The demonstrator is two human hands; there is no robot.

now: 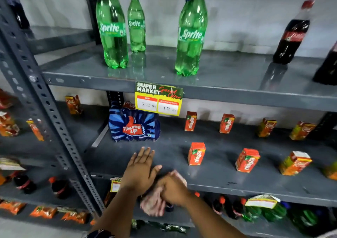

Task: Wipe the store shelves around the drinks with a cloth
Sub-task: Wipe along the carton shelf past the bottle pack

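Sprite: green bottles (113,29) | Thums Up: blue pack (134,126) | Maaza: cartons (196,153) | Super Market: tag (158,99)

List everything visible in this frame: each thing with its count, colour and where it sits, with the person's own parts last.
Sprite bottles: four, green with blue caps, top shelf, one half hidden behind another.
Cola bottle: one, dark with a red cap, top shelf right; another dark bottle is cut off at the right edge.
Price tag: one, yellow and green, top shelf's front edge.
Thums Up pack: one, blue, middle shelf left.
Juice cartons: about nine, red or orange, spread over the middle shelf.
Lower shelves: dark and green bottles, orange packets, blurred.
Cloth: one, pinkish, at the middle shelf's front edge.
Left hand: flat on the middle shelf.
Right hand: gripping the cloth.
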